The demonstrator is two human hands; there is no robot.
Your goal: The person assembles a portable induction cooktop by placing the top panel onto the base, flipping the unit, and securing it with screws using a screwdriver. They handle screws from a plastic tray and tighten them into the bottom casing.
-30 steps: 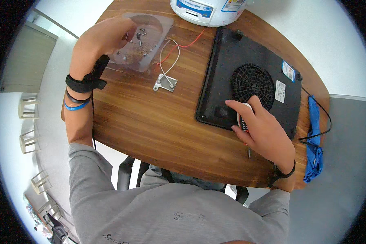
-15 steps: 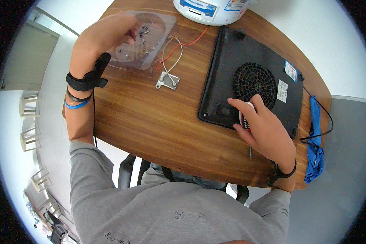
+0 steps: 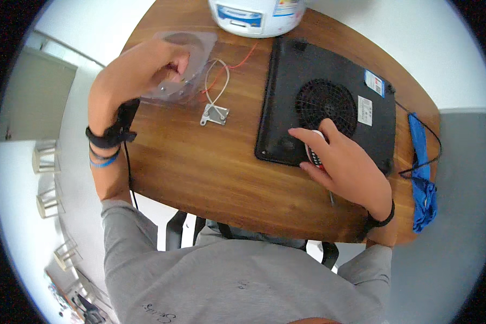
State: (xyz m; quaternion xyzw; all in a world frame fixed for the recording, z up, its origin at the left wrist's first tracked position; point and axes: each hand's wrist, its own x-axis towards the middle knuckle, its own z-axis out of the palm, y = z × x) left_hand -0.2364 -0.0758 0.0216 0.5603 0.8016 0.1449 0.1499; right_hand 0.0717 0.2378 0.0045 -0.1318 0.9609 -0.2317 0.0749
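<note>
My left hand (image 3: pixel 174 62) is over the clear plastic tray (image 3: pixel 202 46) at the far left, its fingers drawn together. Whatever lies between its fingertips is hidden. A few small screws (image 3: pixel 163 88) show in the tray beside the hand. My right hand (image 3: pixel 351 164) is closed around the handle of a screwdriver (image 3: pixel 315 157), whose thin shaft points back toward the table's near edge. This hand is above the near edge of a black flat appliance (image 3: pixel 278 119), which has a round fan grille (image 3: pixel 326 108) facing up.
A small metal bracket (image 3: pixel 215 115) with white and red wires lies between the tray and the appliance. At the back stands a white appliance (image 3: pixel 259 21). A blue cloth (image 3: pixel 422 189) and a black cord (image 3: pixel 440 154) lie along the right edge of the wooden table (image 3: pixel 200 173).
My view has shifted, so the table's things appear slightly farther left. My left hand has moved nearer the middle of the tray, fingers curled more tightly. My right hand still holds the screwdriver.
</note>
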